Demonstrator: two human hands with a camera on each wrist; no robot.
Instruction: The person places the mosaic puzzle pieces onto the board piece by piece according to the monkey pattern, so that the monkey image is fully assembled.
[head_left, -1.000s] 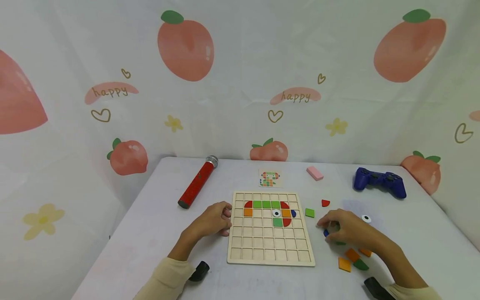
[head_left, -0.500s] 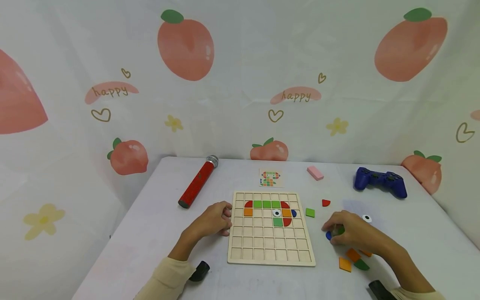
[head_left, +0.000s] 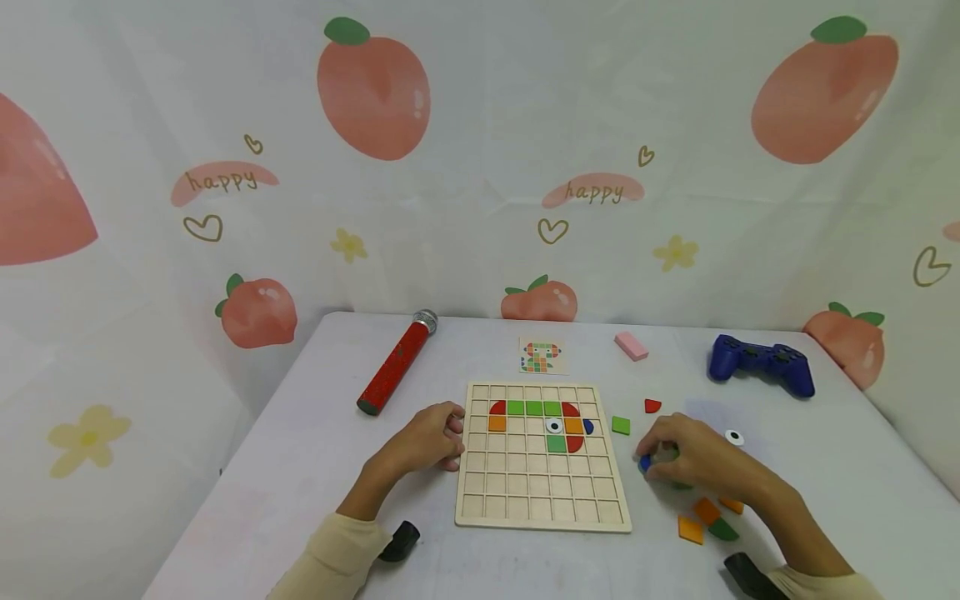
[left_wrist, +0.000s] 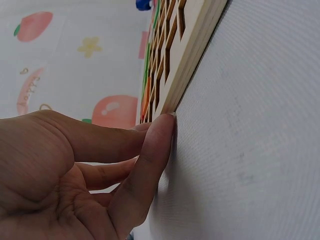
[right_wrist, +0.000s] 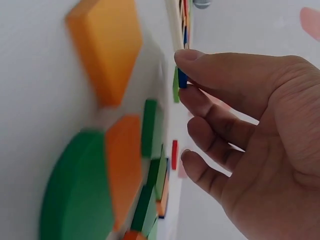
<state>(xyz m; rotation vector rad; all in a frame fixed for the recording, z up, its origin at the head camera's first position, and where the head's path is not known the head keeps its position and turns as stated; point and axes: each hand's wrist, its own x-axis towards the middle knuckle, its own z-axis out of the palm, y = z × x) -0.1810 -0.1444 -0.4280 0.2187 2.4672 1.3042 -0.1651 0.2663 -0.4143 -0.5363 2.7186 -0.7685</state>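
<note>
Left hand (head_left: 427, 437), loosely bent, is touching the wooden grid board (head_left: 506, 487) at its left edge, board is lying on white table (head_left: 285, 517), right hand (head_left: 693, 454) is pinching a blue piece (head_left: 646, 463), right of board, apart from it, near green square (head_left: 621, 425).

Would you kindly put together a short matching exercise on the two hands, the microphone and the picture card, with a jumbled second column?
Column one
1. Left hand
2. Right hand
3. Microphone
4. Picture card

Column two
A. Pinching a small blue piece
B. Lying flat on the table, just beyond the far edge of the board
C. Touching the left edge of the board
D. Red, with a silver head

Right pairs
1-C
2-A
3-D
4-B
</note>
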